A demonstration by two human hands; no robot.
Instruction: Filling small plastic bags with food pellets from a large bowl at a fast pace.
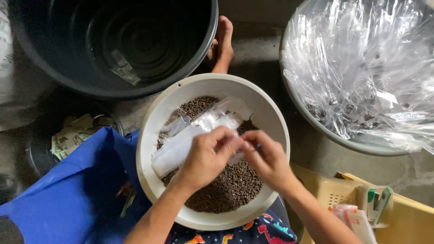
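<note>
A white bowl (271, 113) rests on my lap, filled with small brown peppercorn-like seeds (228, 187). A stack of small clear plastic bags (181, 142) lies across the seeds. My left hand (204, 159) and my right hand (267, 158) meet over the bowl's middle, both pinching the edge of one clear bag between thumb and fingers. The pinched bag is mostly hidden by my fingers.
A large black tub (113, 45) stands at the top left with a scrap of plastic inside. A grey basin (361, 77) at the right holds several filled clear bags. A yellow basket (402, 217) with a stapler (377, 203) sits at the lower right. Blue cloth (68, 199) lies left. A foot (222, 43) shows above.
</note>
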